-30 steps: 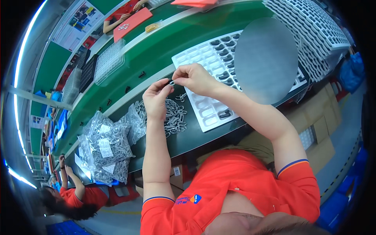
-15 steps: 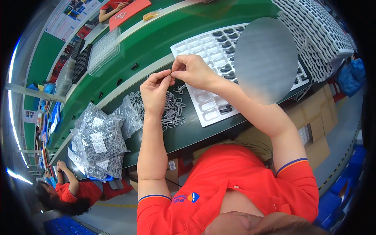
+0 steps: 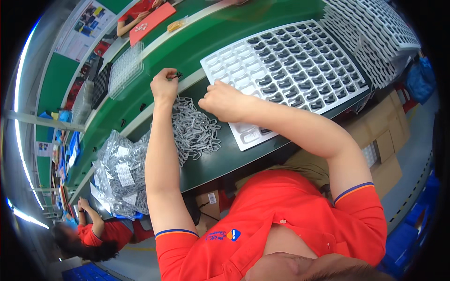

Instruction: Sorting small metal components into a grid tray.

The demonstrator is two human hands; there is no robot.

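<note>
My left hand (image 3: 165, 86) reaches over the green belt's near rail, its fingertips closed around a small black part (image 3: 178, 75). To its right, my right hand (image 3: 222, 100) hovers by the left side of a white moulded tray (image 3: 234, 77), fingers curled in; whatever they may hold is hidden. Dark curved pieces (image 3: 293, 49) fill most of the tray's pockets, while the pockets at its left end are bare. Between and below my hands lies a loose heap of grey metal loop-shaped clips (image 3: 194, 129) on the dark green bench.
Clear bags of grey clips (image 3: 119, 171) stand left of the heap. Small black parts (image 3: 143, 107) lie spaced along the green belt (image 3: 201, 40). Stacked white trays (image 3: 375, 40) rise at the far right. Co-workers sit at lower left (image 3: 101, 229) and across the belt (image 3: 136, 16).
My hands, which met fingertip to fingertip above the clips, have parted. The left moved up and left to the belt's edge; the right dropped lower, its fingers curling in.
</note>
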